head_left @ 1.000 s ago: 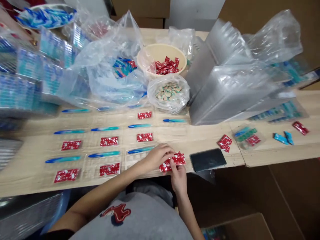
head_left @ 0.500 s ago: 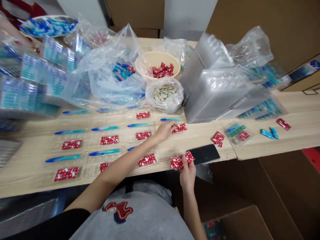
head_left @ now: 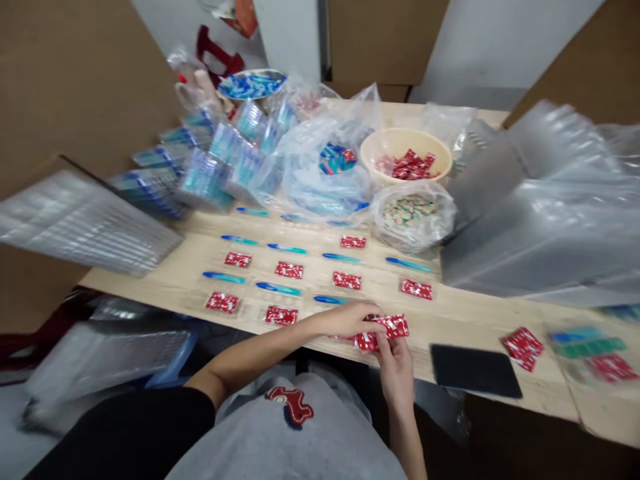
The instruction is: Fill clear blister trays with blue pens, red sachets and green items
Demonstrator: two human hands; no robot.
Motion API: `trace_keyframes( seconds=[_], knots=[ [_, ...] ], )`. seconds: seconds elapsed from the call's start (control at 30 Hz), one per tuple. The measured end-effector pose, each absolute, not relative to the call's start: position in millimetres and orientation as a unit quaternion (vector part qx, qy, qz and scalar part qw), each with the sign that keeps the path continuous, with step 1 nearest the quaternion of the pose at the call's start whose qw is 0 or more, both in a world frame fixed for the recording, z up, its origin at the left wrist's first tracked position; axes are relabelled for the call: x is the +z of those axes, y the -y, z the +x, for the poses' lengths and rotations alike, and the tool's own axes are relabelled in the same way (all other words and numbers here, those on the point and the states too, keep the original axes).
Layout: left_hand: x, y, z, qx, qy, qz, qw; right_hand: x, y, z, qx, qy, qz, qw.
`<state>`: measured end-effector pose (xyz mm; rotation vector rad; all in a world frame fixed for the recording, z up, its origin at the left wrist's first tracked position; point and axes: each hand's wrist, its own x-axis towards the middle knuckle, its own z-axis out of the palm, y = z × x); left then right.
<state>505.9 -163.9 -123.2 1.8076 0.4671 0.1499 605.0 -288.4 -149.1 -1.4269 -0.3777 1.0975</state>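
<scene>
Left hand [head_left: 354,319] has drawn back to the right hand [head_left: 397,370].
Over the worktop's [head_left: 465,313] near edge, the right holds patterned red packets [head_left: 397,325]; the left's fingers touch them, grip unclear. A black phone [head_left: 475,371] lies nearby.

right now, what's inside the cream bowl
Red packets lie heaped in the bowl. Whatever is beneath the top packets, including the bowl's bottom there, is covered and can't be seen.
</scene>
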Motion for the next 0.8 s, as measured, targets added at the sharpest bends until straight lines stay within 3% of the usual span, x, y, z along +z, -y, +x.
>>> trace_keyframes(
  seconds=[0.17,0.27,0.33,0.4,0.67,0.8],
  knots=[
    [-131,140,446,0.203,-0.344,0.724,0.562,-145,261,583,0.483,0.283,-0.643,0.523],
    [-135,82,415,0.271,-0.457,0.743,0.408,-146,256,577,0.435,0.335,-0.655,0.519],
    [-142,40,398,0.237,-0.531,0.759,0.292,-148,258,576,0.401,0.351,-0.668,0.52],
    [-150,6,389,0.215,-0.556,0.757,0.267,-151,262,575,0.402,0.34,-0.673,0.52],
    [-152,-1,395,0.233,-0.573,0.734,0.28,-154,267,570,0.435,0.252,-0.67,0.547],
    [-137,56,400,0.194,-0.473,0.754,0.413,-152,254,565,0.433,0.236,-0.663,0.563]
  ],
)
